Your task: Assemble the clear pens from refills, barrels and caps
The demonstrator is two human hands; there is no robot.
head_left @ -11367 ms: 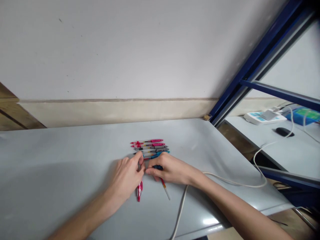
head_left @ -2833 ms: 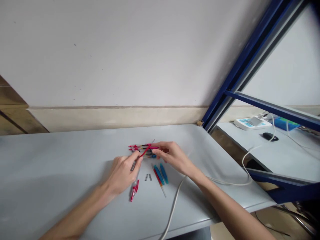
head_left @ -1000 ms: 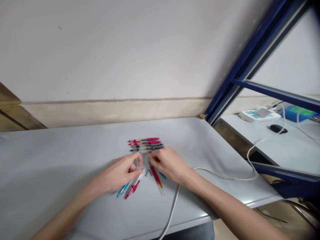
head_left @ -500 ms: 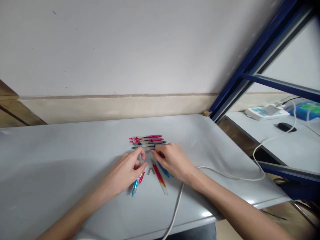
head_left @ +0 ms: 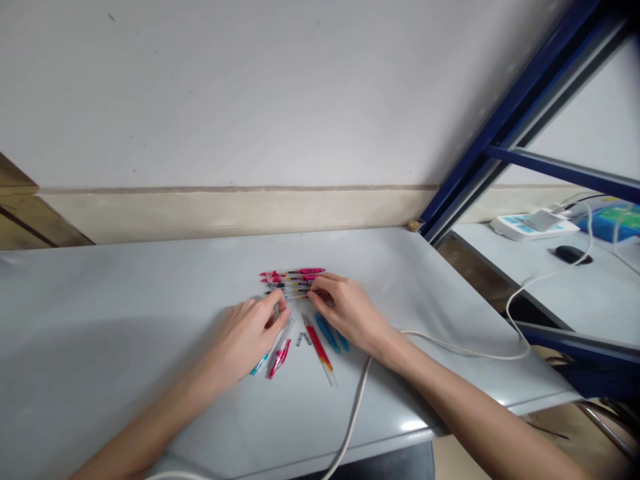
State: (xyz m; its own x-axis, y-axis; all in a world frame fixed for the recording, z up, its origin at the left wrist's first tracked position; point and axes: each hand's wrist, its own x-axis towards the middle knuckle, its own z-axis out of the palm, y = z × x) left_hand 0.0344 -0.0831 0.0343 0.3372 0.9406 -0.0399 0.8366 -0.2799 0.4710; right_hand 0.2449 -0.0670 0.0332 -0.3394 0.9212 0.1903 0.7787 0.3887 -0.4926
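Note:
Several pens with pink and dark parts, such as a pink pen (head_left: 313, 271), lie in a row across the table. My left hand (head_left: 257, 330) is closed at the left end of the row's nearest pen; what its fingertips pinch is too small to name. At the right end, my right hand (head_left: 345, 310) is closed, its fingertips on the row and partly hiding it. Below the hands lie a pink clear pen part (head_left: 280, 360), a light-blue piece (head_left: 259, 365), small grey pieces (head_left: 300, 339), red refills (head_left: 319, 347) and blue barrels (head_left: 327, 333).
A white cable (head_left: 360, 400) crosses the grey table (head_left: 125, 287) beside my right forearm. A blue metal frame (head_left: 470, 160) stands at the right. Beyond it, a black mouse (head_left: 573, 255) and a white device (head_left: 530, 225) rest on another surface.
My left hand has moved slightly up and left, and its thumb and fingers have come together. The light-blue piece now lies farther left, apart from the pink one. More of the blue barrels shows.

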